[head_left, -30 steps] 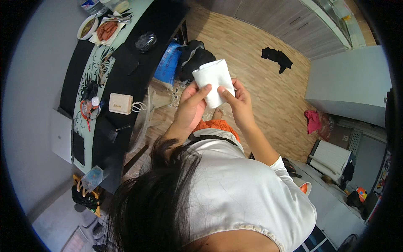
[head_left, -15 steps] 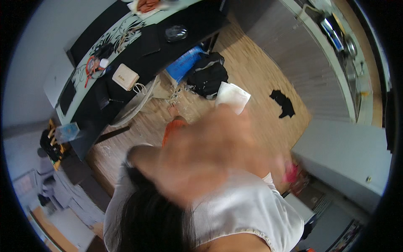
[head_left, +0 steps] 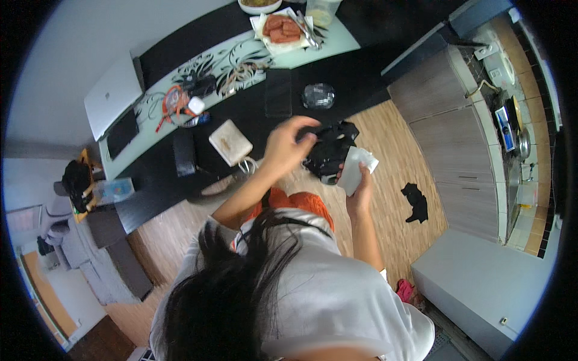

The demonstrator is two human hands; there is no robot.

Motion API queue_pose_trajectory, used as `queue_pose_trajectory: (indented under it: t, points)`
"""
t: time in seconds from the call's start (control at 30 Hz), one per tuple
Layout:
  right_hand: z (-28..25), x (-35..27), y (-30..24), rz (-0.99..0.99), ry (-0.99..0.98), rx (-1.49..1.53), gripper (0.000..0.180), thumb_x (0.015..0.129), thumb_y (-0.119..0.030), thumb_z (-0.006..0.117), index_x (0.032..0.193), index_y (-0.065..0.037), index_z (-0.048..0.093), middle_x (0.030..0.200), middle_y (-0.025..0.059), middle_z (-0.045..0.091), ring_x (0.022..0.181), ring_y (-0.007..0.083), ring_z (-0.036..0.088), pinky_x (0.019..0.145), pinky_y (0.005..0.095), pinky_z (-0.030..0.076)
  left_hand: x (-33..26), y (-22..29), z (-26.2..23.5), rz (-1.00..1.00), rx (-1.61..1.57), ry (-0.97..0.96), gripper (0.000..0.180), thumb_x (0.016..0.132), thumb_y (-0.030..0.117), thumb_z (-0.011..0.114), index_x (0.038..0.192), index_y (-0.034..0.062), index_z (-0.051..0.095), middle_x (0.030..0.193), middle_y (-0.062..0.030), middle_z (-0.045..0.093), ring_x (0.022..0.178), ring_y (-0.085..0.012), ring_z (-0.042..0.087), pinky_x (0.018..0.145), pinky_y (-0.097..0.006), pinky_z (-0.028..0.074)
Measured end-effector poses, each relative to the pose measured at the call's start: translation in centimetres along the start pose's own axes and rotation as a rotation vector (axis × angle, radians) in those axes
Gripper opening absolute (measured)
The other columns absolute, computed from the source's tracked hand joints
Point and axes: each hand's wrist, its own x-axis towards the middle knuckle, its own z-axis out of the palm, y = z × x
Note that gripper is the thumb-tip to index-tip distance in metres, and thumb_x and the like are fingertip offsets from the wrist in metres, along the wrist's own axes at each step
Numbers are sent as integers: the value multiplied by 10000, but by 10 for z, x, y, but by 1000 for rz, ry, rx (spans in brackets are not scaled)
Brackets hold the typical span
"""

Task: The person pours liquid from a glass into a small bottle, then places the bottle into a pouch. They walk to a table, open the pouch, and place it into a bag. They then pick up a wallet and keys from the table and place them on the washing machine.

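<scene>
My right hand (head_left: 359, 194) is closed around a folded white paper (head_left: 355, 168), which looks like a paper towel or napkin. It is held in front of my body, over the wood floor. To its left, my left hand (head_left: 288, 147) is raised near the table edge, its fingers curved and apart with nothing in them. A cream pouch (head_left: 231, 142) with a strap lies on the black table (head_left: 253, 108), left of that hand. Beyond both hands a black plastic bag (head_left: 333, 147) sits low by the table, partly covered by my left fingers and the paper.
A laptop (head_left: 114, 99), tangled orange and black cables, a clear-lidded container (head_left: 318, 96) and a plate of reddish slices (head_left: 282, 30) with tongs stand on the table. On the floor to the right lies a black cloth-like piece (head_left: 415, 203). Kitchen cabinets (head_left: 457, 150) line the right.
A blurred hand close in front of the camera has moved down and away. Both hands now show apart, with the white paper still held. The view has shifted, bringing in more of the table.
</scene>
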Motion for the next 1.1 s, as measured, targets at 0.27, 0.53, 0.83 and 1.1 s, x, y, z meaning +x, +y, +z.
queue_pose_trajectory:
  t: [0.27, 0.53, 0.83, 1.1]
  points:
    - [38, 84, -20, -21, -11, -605, 327, 835, -140, 650, 1113, 26, 601, 1018, 88, 658, 875, 172, 622, 805, 298, 460, 120, -141, 23, -519, 765, 249, 984, 705, 550, 714, 1427, 65, 254, 1453, -270, 255, 1292, -423, 307, 958, -554, 367]
    - [40, 270, -39, -373, -57, -660, 287, 825, -102, 576, 1095, -6, 594, 949, 92, 658, 844, 206, 611, 796, 312, 461, 92, -147, 8, -408, 824, 157, 984, 595, 292, 828, 1403, 116, 295, 1344, -181, 393, 1215, -348, 400, 950, -510, 387]
    - [143, 297, -37, -1256, -379, -1512, 490, 801, -250, 654, 1232, -71, 507, 1207, 172, 532, 1067, 368, 522, 929, 472, 399, 66, -141, -70, -425, 813, 453, 806, 660, 292, 766, 1348, 110, 388, 1323, -168, 436, 1297, -376, 341, 1035, -565, 290]
    - [215, 288, 54, -912, -648, -1717, 367, 831, -236, 648, 1145, -66, 563, 1024, 161, 577, 948, 354, 585, 801, 434, 486, -16, -124, -29, -1067, 489, 808, 1142, 550, 371, 838, 1435, 40, 198, 1225, -216, 465, 1129, -370, 475, 893, -501, 438]
